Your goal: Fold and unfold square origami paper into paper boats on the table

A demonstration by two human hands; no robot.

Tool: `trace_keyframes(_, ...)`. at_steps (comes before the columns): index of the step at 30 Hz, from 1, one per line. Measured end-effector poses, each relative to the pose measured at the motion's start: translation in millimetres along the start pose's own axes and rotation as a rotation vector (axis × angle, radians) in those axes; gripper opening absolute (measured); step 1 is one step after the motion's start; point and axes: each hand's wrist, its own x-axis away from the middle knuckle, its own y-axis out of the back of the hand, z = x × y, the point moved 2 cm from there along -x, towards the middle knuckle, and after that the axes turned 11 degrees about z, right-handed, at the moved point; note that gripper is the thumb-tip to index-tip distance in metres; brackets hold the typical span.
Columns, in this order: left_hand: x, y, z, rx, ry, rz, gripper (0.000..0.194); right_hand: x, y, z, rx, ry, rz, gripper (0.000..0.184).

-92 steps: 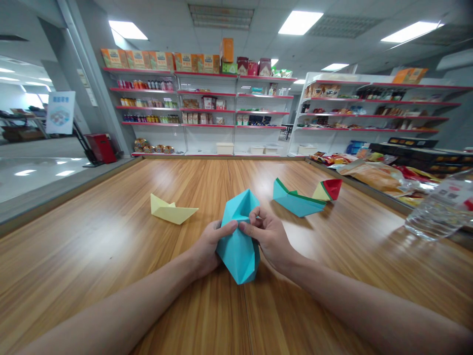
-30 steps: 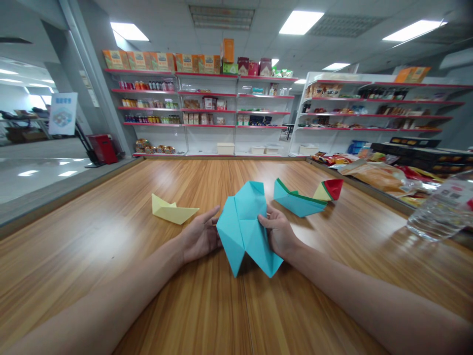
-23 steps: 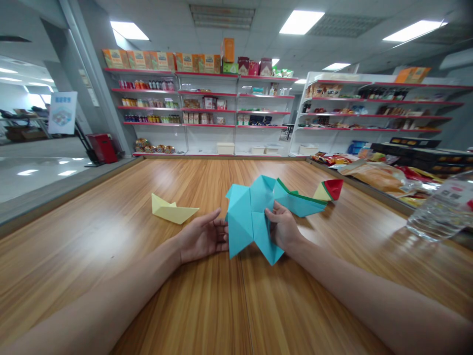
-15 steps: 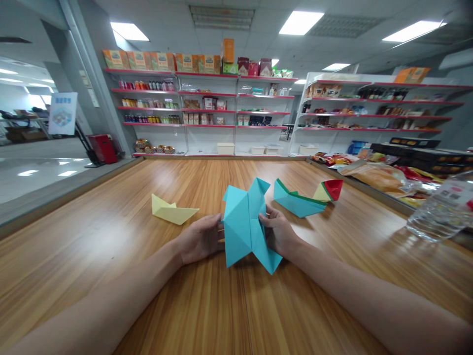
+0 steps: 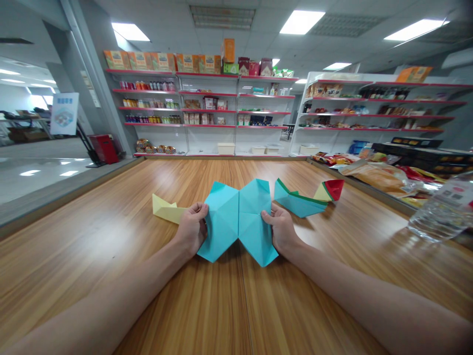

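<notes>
A creased sheet of blue origami paper (image 5: 223, 217) is held up between my hands, just above the wooden table (image 5: 221, 310). It is partly spread, with a fold down its middle and pointed flaps along top and bottom. My left hand (image 5: 192, 228) pinches its left edge, thumb in front. At the right edge, my right hand (image 5: 281, 227) grips it the same way, its other fingers hidden behind the paper. Left of it lies a yellow paper boat (image 5: 164, 209), partly covered by my left hand. Beyond my right hand sits a blue and green paper boat (image 5: 301, 203).
Against the blue and green boat rests a folded red and yellow paper piece (image 5: 330, 191). A clear plastic bottle (image 5: 439, 212) stands at the right edge, near snack packets (image 5: 384, 177). Stocked shelves (image 5: 207, 93) line the back.
My left hand has closed on the paper's left edge, where its fingers were looser before. The blue paper has spread wider to the left and its middle fold has shifted left.
</notes>
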Motion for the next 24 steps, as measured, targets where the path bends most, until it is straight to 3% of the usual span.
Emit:
trace_keyframes(6,-3,6.2,0,-0.298,-0.136,-0.105,0.034,-1,0,3,0.090,0.017,-0.042,0.025)
trace_keyframes(12,-2,5.6,-7,-0.480,-0.235,-0.094,0.030,-1,-3,11,0.145,0.002,-0.075,0.024)
trace_keyframes(20,-2,3.0,-12,-0.324,-0.091,-0.008,0.039,-1,-5,18,0.174,-0.024,-0.078,0.028)
trace_keyframes(24,0,-4.5,-11,-0.163,-0.028,0.031,0.034,-1,-3,18,0.180,-0.031,-0.059,0.030)
